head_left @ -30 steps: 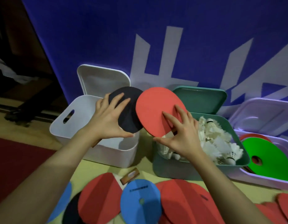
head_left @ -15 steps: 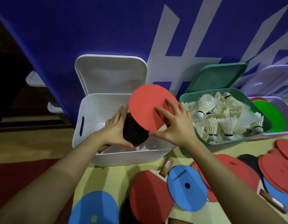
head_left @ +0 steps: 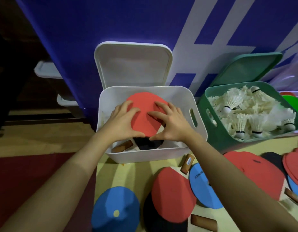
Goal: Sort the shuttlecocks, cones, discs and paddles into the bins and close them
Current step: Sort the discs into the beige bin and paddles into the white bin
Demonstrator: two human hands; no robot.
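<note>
Both my hands are inside the open white bin (head_left: 145, 155). My left hand (head_left: 123, 121) and my right hand (head_left: 171, 124) hold a red paddle (head_left: 143, 111) between them, fingers spread on its face and thumbs at its lower edge. Under it lies a black paddle (head_left: 148, 144), and a wooden handle (head_left: 122, 147) shows at the bin's near left. The bin's white lid (head_left: 133, 64) stands upright behind it. Several more red, blue and black paddles (head_left: 173, 195) lie on the floor in front of the bin.
To the right stands an open green bin (head_left: 216, 136) heaped with white shuttlecocks (head_left: 250, 113), its lid (head_left: 248, 67) leaning back. A green disc (head_left: 293, 104) shows at the far right edge. A blue banner wall (head_left: 111, 22) backs the bins. Red carpet (head_left: 28, 173) lies on the left.
Both hands have lowered into the white bin. The black paddle now lies on the bin's bottom, and the red paddle has come down over it with both hands on it.
</note>
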